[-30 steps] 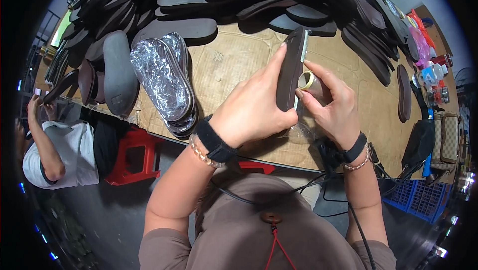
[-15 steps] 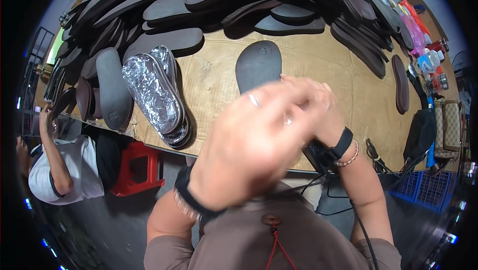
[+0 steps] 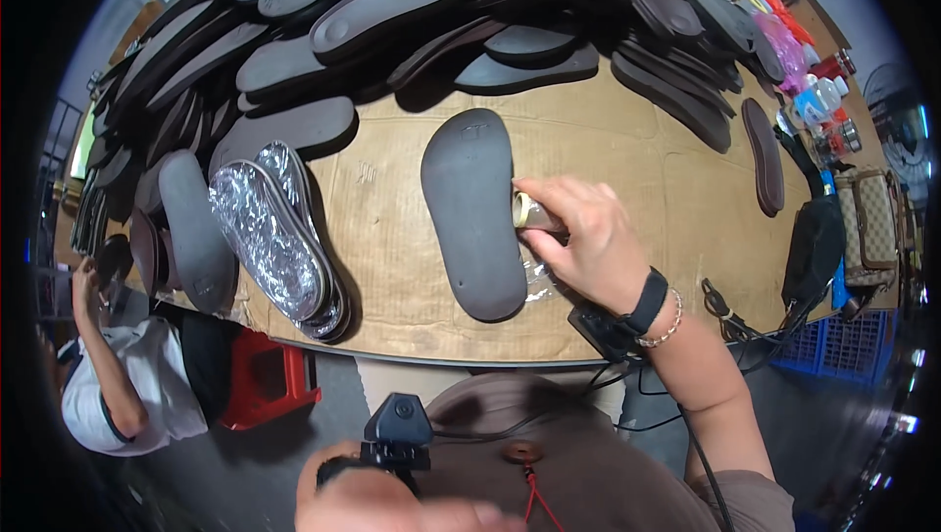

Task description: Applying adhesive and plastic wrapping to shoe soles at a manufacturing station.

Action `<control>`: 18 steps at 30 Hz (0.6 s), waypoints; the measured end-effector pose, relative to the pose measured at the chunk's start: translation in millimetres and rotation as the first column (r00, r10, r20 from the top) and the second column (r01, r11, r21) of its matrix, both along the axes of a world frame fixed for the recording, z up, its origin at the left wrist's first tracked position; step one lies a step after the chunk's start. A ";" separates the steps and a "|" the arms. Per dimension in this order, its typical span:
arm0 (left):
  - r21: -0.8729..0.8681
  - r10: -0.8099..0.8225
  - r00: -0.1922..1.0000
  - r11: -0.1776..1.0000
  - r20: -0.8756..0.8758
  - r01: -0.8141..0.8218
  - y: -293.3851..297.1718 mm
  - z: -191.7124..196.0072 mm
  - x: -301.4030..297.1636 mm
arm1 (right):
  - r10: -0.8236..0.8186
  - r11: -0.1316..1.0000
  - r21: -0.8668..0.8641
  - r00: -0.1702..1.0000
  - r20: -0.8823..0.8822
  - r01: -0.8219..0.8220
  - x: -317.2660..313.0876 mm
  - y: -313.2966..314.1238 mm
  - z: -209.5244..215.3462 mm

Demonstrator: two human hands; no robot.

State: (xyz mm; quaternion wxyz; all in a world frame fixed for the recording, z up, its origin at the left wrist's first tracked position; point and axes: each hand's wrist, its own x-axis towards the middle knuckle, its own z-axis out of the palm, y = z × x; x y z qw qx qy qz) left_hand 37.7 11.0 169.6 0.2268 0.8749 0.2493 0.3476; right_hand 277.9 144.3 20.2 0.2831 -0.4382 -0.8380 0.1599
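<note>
A dark grey shoe sole [image 3: 473, 218] lies flat on the cardboard-covered table in front of me, toe end away from me. Right beside its edge, my right hand [image 3: 588, 238] is closed around a roll of clear tape [image 3: 529, 210] with a cream core. A shiny clear strip [image 3: 539, 282] shows between the sole and that hand. My left hand [image 3: 382, 507] is low at the bottom edge, blurred and partly cut off, with a small black camera [image 3: 402, 419] strapped at its wrist. To the left sits a pair of soles wrapped in shiny clear film [image 3: 270, 238].
Heaped dark soles [image 3: 392, 12] line the table's far side. Bottles [image 3: 823, 101], a black pouch [image 3: 816, 248] and a checked bag [image 3: 870, 238] stand right. Black cables [image 3: 725, 311] cross the near right edge. A person [image 3: 132, 385] sits left by a red stool [image 3: 270, 380].
My left hand has drawn back from in front of the sole to the bottom edge, uncovering the sole and the tape roll in my right hand. The whole view has shifted slightly.
</note>
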 end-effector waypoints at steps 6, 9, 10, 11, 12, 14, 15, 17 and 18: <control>-0.102 0.586 0.678 0.718 -0.443 -0.688 61.6 -91.2 40.5 | -0.014 0.999 -0.036 1.000 -0.023 0.013 1.3 -1.2 -2.7; -0.141 0.561 0.674 0.709 -0.481 -0.691 72.9 -110.1 54.6 | -0.011 1.000 -0.003 1.000 -0.020 0.011 3.5 -0.1 -2.8; -0.096 0.573 0.631 0.696 -0.523 -0.712 74.0 -111.2 60.6 | -0.008 1.000 0.005 1.000 -0.021 0.008 3.7 0.2 -3.2; -0.049 0.584 0.586 0.683 -0.562 -0.729 74.7 -112.8 63.1 | -0.010 1.000 -0.009 0.999 -0.035 0.010 3.5 0.5 -2.4; -0.046 0.584 0.581 0.682 -0.568 -0.730 76.5 -115.9 62.6 | -0.009 1.000 -0.012 0.999 -0.042 0.009 3.8 1.0 -2.4; -0.021 0.610 0.607 0.696 -0.509 -0.717 77.9 -122.6 59.8 | 0.009 0.999 -0.036 0.999 -0.050 -0.011 5.0 1.4 -2.1; -0.063 0.601 0.636 0.701 -0.483 -0.710 78.0 -124.9 56.8 | 0.026 0.999 -0.046 0.997 -0.075 -0.029 6.9 2.6 -2.8; -0.187 0.566 0.699 0.702 -0.438 -0.687 74.2 -120.1 48.8 | 0.063 0.994 -0.082 0.987 -0.148 -0.076 12.1 6.3 6.3; -0.310 0.539 0.752 0.691 -0.380 -0.653 69.7 -114.4 46.1 | 0.105 0.985 -0.113 0.970 -0.217 -0.132 14.0 6.8 12.1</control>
